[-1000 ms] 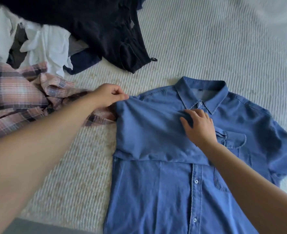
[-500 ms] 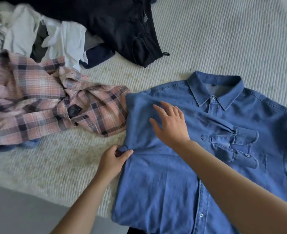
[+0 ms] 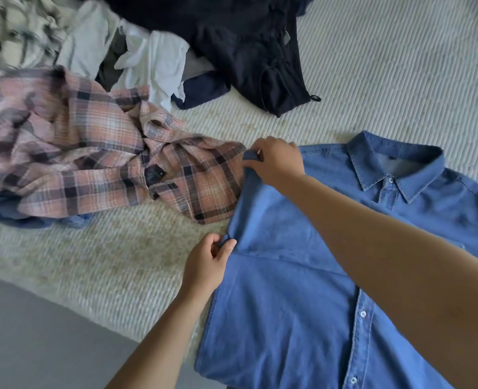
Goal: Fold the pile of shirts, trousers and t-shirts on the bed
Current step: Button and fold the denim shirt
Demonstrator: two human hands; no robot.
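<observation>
Head view looks down on a bed point(image 3: 386, 80) covered in a pale, ribbed, woven spread. A blue denim shirt point(image 3: 288, 304) lies flat and face up toward four o'clock in the picture, buttoned down its placket, its pointed collar point(image 3: 395, 167) at about two o'clock. Its one sleeve is folded inward across the chest, making a smooth rectangular panel with a straight lower edge.

Both hands work along the shirt's outer folded edge, set apart from each other. The left hand point(image 3: 208, 265), near the centre, pinches the lower corner of the folded sleeve between thumb and curled fingers. The right hand point(image 3: 277, 161), reaching across from the lower right, grips the upper corner of that fold at about twelve o'clock from the left hand, a small tab of denim showing between its fingers.

Just beside the denim, toward nine o'clock, a crumpled pink and navy plaid flannel shirt point(image 3: 97, 164) lies in soft ridges (its hem touches the denim edge). Toward eleven o'clock is a rumpled white garment point(image 3: 159, 60), and at twelve o'clock a black garment point(image 3: 246, 43) spreads out, matte and heavy, with a small loop at its corner. A grey floor point(image 3: 35, 346) shows at seven o'clock.
</observation>
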